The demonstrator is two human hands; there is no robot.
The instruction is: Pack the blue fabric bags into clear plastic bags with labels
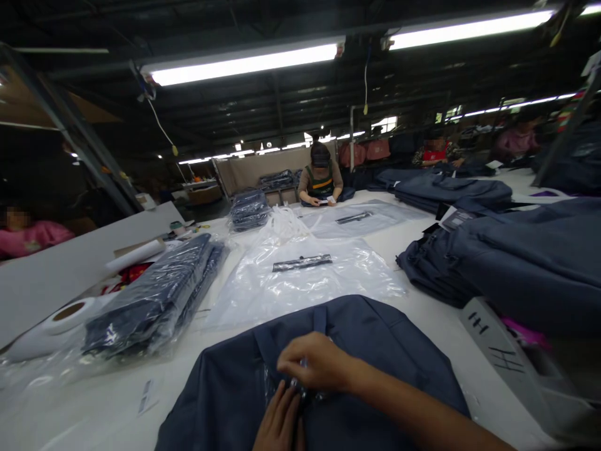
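A dark blue bag lies flat on the white table in front of me. My right hand is over the bag's middle, its fingers curled and pinched at a bit of clear, shiny plastic whose shape I cannot make out. Just below it, at the bottom of the view, my left hand rests on the bag with its fingers extended, close to the same plastic. A strap of the bag runs up beside my right hand.
Clear plastic bags lie beyond the blue bag. Wrapped dark bags and a white roll are at left. Stacked blue bags and a grey bin stand at right. A person sits across the table.
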